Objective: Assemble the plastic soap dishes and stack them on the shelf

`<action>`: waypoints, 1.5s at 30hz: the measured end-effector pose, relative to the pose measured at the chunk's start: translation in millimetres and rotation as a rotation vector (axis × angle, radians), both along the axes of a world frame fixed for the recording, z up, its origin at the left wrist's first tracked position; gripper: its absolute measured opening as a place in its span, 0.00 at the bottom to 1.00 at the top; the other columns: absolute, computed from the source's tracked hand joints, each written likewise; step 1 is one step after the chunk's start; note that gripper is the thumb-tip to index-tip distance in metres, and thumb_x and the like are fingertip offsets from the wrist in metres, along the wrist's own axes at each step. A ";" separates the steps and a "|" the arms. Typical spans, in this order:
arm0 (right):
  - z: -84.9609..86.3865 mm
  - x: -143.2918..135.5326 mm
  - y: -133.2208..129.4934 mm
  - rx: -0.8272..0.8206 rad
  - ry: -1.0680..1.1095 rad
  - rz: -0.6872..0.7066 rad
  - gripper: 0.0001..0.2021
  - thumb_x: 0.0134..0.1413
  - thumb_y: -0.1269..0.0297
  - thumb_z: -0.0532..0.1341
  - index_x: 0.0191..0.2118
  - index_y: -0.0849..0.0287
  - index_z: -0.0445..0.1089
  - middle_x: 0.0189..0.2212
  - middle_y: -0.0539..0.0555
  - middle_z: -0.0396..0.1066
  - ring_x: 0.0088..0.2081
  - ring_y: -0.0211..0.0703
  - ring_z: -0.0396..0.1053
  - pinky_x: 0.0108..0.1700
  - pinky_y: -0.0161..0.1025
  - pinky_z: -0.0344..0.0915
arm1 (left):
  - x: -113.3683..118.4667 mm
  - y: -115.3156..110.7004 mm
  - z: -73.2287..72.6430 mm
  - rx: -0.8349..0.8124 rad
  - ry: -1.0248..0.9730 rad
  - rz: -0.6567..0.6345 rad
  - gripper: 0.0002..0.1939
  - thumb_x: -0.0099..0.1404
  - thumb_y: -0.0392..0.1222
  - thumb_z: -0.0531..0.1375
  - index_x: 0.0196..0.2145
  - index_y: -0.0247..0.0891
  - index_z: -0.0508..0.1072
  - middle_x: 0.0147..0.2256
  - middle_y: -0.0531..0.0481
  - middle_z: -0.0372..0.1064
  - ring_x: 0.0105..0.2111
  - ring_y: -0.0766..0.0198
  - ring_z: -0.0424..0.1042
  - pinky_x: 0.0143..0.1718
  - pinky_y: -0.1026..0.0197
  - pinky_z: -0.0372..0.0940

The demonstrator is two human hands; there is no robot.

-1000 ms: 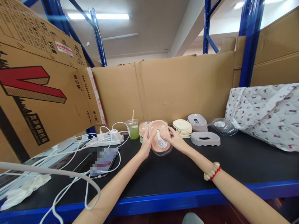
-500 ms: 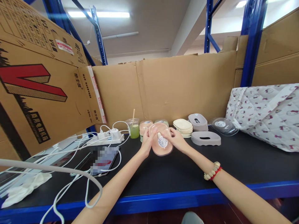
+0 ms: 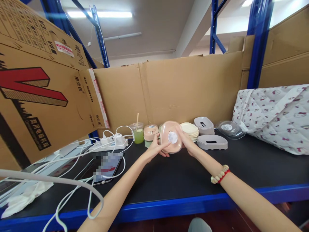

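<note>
Both hands hold up a pink soap box [image 3: 166, 129] with a clear, rounded lid and a round printed sticker, tilted so its top faces me. My left hand [image 3: 155, 149] grips its lower left side, thumb across the front and fingers beneath. Wrapped round the right edge is my right hand [image 3: 185, 140], its fingers partly hidden behind the box. Just left stands another pink box [image 3: 151, 130] on a green one [image 3: 147, 143]. To the right is a stack of cream trays [image 3: 189, 129], partly covered by my right hand.
Grey slotted trays [image 3: 212, 143] and a clear lid [image 3: 229, 129] lie at the right, beside a quilted patterned bag [image 3: 272, 119]. A cup of green drink [image 3: 138, 135], power strip [image 3: 108, 145], phone [image 3: 108, 167] and looping white cables occupy the left. Cardboard [image 3: 193, 87] walls the back.
The pink soap box has turned and shifted slightly right and up. My left hand has moved to its lower side; my right hand's fingers now wrap its right edge.
</note>
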State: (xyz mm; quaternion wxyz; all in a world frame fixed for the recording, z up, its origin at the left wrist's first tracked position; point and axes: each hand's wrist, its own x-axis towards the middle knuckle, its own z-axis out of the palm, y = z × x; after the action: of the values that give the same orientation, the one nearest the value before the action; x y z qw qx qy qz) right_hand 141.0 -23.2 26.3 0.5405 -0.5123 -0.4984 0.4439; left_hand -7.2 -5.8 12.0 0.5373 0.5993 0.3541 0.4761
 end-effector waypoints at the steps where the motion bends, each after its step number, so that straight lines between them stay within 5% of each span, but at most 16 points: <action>1: 1.7 1.3 0.2 0.007 0.044 -0.018 0.30 0.52 0.43 0.52 0.53 0.59 0.62 0.47 0.57 0.67 0.35 0.35 0.69 0.26 0.27 0.63 | 0.4 -0.5 0.8 -0.016 0.012 -0.024 0.41 0.44 0.47 0.70 0.53 0.37 0.60 0.31 0.44 0.74 0.21 0.60 0.74 0.25 0.60 0.69; 4: 3.1 1.5 -0.6 0.061 0.142 0.043 0.32 0.52 0.46 0.52 0.60 0.55 0.52 0.52 0.57 0.63 0.36 0.35 0.70 0.27 0.29 0.67 | 4.0 -3.7 3.6 0.000 -0.104 0.005 0.34 0.50 0.54 0.66 0.50 0.35 0.62 0.25 0.48 0.73 0.14 0.65 0.69 0.18 0.64 0.66; 7: -1.7 -4.3 -3.5 0.126 0.091 0.151 0.47 0.42 0.51 0.62 0.65 0.50 0.35 0.55 0.58 0.59 0.36 0.35 0.70 0.25 0.30 0.69 | 7.2 -6.5 4.6 -0.009 -0.237 0.086 0.29 0.55 0.55 0.62 0.49 0.35 0.63 0.24 0.49 0.72 0.16 0.66 0.70 0.19 0.65 0.67; 10: -7.3 -10.2 -5.6 0.171 0.021 0.204 0.54 0.35 0.53 0.66 0.65 0.47 0.31 0.53 0.59 0.60 0.31 0.32 0.70 0.23 0.29 0.68 | 7.8 -6.6 3.8 -0.023 -0.301 0.104 0.30 0.57 0.54 0.61 0.51 0.35 0.62 0.25 0.49 0.72 0.17 0.67 0.70 0.20 0.66 0.67; 15: -4.3 -7.7 -3.3 0.230 0.105 0.140 0.49 0.37 0.53 0.65 0.64 0.49 0.37 0.48 0.57 0.64 0.30 0.30 0.69 0.29 0.29 0.71 | 3.9 -4.6 7.8 -0.024 -0.249 0.006 0.34 0.59 0.57 0.58 0.58 0.38 0.58 0.39 0.41 0.73 0.18 0.69 0.70 0.16 0.67 0.65; 19: -1.9 -3.0 5.0 0.221 0.182 0.074 0.43 0.46 0.53 0.60 0.65 0.47 0.37 0.47 0.55 0.65 0.34 0.32 0.71 0.33 0.30 0.73 | 1.5 -2.1 12.1 0.027 -0.237 0.033 0.40 0.57 0.46 0.63 0.63 0.47 0.49 0.48 0.40 0.68 0.23 0.68 0.73 0.18 0.67 0.67; 29: -6.7 -0.1 21.6 0.146 0.144 0.087 0.38 0.44 0.63 0.63 0.63 0.49 0.49 0.57 0.52 0.57 0.48 0.37 0.68 0.38 0.32 0.75 | 3.4 8.5 5.3 -0.068 -0.240 0.076 0.24 0.62 0.35 0.57 0.56 0.40 0.63 0.58 0.40 0.58 0.35 0.60 0.75 0.22 0.65 0.70; 36: -3.7 1.7 18.8 0.189 0.134 0.059 0.38 0.40 0.68 0.60 0.61 0.54 0.53 0.62 0.52 0.47 0.54 0.38 0.64 0.44 0.30 0.72 | 3.0 10.0 9.0 -0.094 -0.346 0.057 0.10 0.61 0.30 0.57 0.41 0.30 0.73 0.53 0.38 0.64 0.48 0.55 0.70 0.46 0.53 0.70; 39: -6.5 1.5 22.7 0.220 0.098 0.063 0.35 0.39 0.70 0.58 0.59 0.53 0.55 0.61 0.51 0.49 0.57 0.37 0.60 0.49 0.30 0.68 | 4.2 9.6 8.9 -0.083 -0.378 0.081 0.10 0.58 0.26 0.57 0.37 0.29 0.74 0.53 0.40 0.64 0.52 0.57 0.66 0.51 0.56 0.67; 42: -10.1 7.5 28.9 0.245 -0.029 -0.045 0.29 0.42 0.70 0.55 0.56 0.57 0.59 0.57 0.54 0.55 0.55 0.37 0.61 0.54 0.35 0.65 | 3.6 9.0 6.0 -0.011 -0.272 0.134 0.09 0.57 0.26 0.57 0.35 0.31 0.74 0.54 0.41 0.63 0.45 0.61 0.71 0.39 0.63 0.71; 45: -13.4 23.6 33.2 0.324 -0.349 -0.309 0.23 0.44 0.72 0.52 0.49 0.62 0.64 0.51 0.58 0.61 0.53 0.40 0.61 0.58 0.44 0.58 | 1.3 8.8 2.4 0.015 -0.106 0.184 0.10 0.58 0.29 0.56 0.36 0.33 0.74 0.45 0.43 0.69 0.27 0.68 0.72 0.20 0.67 0.67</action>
State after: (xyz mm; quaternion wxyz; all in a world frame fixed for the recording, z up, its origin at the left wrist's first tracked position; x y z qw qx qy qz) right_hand 164.6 10.0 13.0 0.5826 -0.5577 -0.5644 0.1760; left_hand -5.9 3.0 14.3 0.5049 0.5424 0.3749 0.5571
